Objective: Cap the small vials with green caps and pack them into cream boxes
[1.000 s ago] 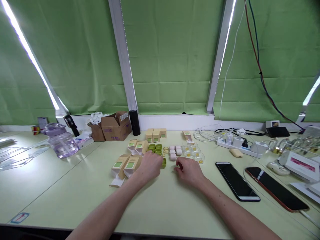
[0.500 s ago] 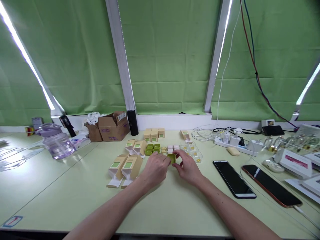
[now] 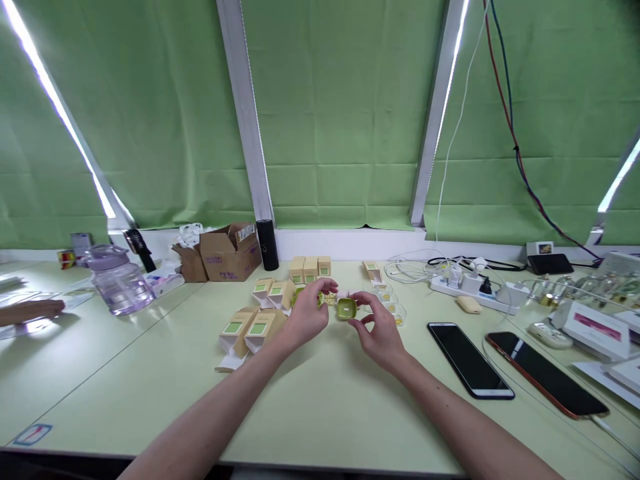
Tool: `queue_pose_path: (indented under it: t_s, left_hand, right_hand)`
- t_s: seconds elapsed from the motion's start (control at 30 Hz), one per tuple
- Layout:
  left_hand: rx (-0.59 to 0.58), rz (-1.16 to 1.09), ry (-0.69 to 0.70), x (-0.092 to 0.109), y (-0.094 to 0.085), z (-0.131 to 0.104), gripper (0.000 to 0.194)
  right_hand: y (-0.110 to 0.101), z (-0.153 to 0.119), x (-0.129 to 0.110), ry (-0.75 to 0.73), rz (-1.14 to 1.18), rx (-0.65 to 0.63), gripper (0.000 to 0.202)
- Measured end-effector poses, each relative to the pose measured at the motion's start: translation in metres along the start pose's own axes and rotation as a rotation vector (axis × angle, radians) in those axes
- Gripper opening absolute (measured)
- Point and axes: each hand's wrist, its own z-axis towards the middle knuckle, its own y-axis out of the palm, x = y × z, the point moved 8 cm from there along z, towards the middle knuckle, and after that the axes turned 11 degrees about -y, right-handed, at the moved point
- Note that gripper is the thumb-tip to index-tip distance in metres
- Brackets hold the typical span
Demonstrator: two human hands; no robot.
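Note:
My right hand (image 3: 377, 331) pinches a small square green box (image 3: 347, 309) by its right side, with its hollow inside facing me. Its inside shows a small pale mark at the bottom. To the left, my left hand (image 3: 311, 312) hovers with thumb and fingers apart and nothing between them, partly hiding several similar green boxes. Small yellow-and-white pieces (image 3: 331, 300) lie between the hands, just behind the held box. Beyond my right hand are clear round plastic holders (image 3: 399, 312) with yellow bits inside. Cardboard boxes with green labels (image 3: 265, 328) stand with open flaps left of my left hand.
Closed small cartons (image 3: 311, 268) stand at the back, near a black cylinder (image 3: 267, 245) and a brown cardboard box (image 3: 231, 253). Two phones (image 3: 470, 360) and a power strip (image 3: 473, 293) lie right. A purple-lidded jug (image 3: 120, 283) and another person's hand (image 3: 33, 311) are left.
My left hand has let go of the green box and moved left and slightly up, its fingers opening. The right hand keeps the box. Another person's hand has come in at the left edge.

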Motion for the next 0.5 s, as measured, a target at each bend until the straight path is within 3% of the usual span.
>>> queue_pose_path:
  t_s: [0.23, 0.5]
  left_hand:
    - [0.008, -0.067, 0.077, -0.014, 0.01, -0.02, 0.055]
    - [0.069, -0.023, 0.25, 0.001, 0.008, -0.033, 0.048]
  right_hand:
    - [-0.002, 0.0, -0.003, -0.009, 0.023, 0.022, 0.04]
    - [-0.002, 0.001, -0.007, -0.016, 0.071, 0.029, 0.038]
